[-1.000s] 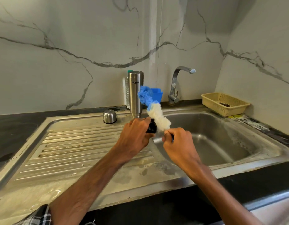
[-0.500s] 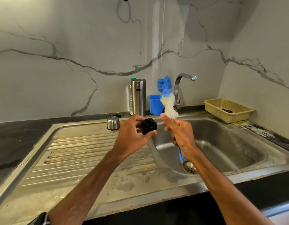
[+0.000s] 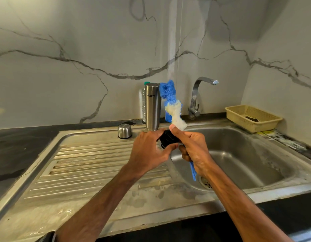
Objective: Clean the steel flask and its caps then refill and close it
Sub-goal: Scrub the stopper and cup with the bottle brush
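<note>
Hands back together: your left hand (image 3: 147, 151) pinches the black cap (image 3: 166, 139), your right hand (image 3: 195, 148) grips the brush (image 3: 172, 105); cap scrubbing likely resumes.

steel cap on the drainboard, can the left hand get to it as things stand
Probably yes for reach: nothing stands between the left hand and the steel cap on the drainboard. But its grip is taken by the black cap.

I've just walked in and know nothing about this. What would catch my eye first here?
The blue-and-white bottle brush sticks up at centre, gripped by the right hand, while the left hand holds a black cap against it. Behind them the steel flask stands upside down at the back of the sink.
</note>
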Tool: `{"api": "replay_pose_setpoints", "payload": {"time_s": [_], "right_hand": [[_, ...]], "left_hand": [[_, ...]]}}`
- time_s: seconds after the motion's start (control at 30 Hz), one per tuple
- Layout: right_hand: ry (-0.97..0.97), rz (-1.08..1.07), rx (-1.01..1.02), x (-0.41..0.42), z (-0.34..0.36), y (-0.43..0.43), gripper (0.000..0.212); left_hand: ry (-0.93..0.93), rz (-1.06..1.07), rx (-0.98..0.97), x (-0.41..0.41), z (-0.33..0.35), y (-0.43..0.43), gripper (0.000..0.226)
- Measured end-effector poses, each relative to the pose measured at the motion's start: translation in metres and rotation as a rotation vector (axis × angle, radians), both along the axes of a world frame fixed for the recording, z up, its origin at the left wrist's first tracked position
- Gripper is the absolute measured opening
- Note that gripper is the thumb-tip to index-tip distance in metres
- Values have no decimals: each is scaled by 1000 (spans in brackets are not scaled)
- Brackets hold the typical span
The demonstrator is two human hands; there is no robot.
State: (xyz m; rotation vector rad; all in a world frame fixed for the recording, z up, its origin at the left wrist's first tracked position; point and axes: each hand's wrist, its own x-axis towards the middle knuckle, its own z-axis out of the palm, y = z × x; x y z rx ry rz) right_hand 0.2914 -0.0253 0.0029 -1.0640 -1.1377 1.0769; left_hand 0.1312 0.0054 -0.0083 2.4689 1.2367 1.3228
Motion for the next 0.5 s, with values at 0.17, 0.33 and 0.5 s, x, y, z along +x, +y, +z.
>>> {"api": "replay_pose_setpoints", "payload": {"time_s": [0.17,0.33,0.5], "right_hand": [[3,5,-35,0,-1,1,44],[-11,15,-51,-2,-1,4,65],[-26,20,-55,-2,-1,4,65]], "left_hand": [[-10,-9,2,0,-1,-1,62],[-19,0,-38,-2,-4,2,70],[-19,-32,-63,-4,-4,5,62]]}}
